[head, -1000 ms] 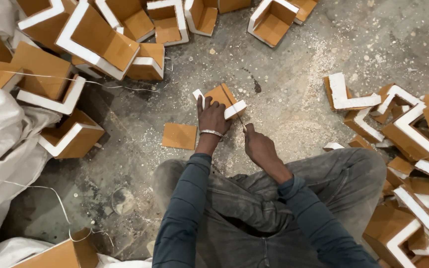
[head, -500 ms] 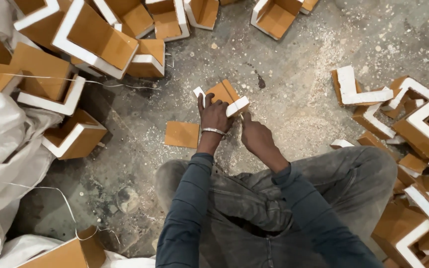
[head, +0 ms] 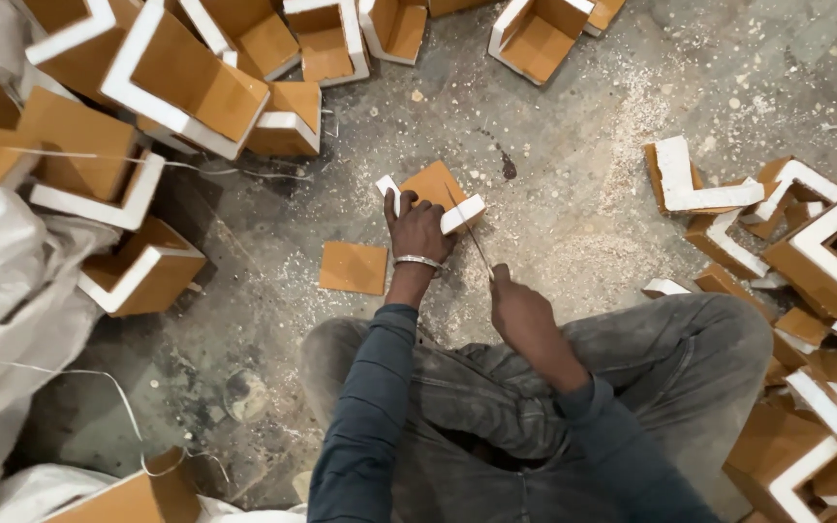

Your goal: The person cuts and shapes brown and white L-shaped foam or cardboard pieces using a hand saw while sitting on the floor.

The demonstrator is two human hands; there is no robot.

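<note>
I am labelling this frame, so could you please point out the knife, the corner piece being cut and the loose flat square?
knife [head: 467, 230], head view, middle of the blade.
corner piece [head: 432, 183], head view, brown face.
flat square [head: 353, 267], head view, its centre.

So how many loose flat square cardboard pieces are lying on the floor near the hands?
1. A flat brown square lies on the dusty floor, just left of the left hand. Others may be hidden under the piles of corner pieces.
</note>
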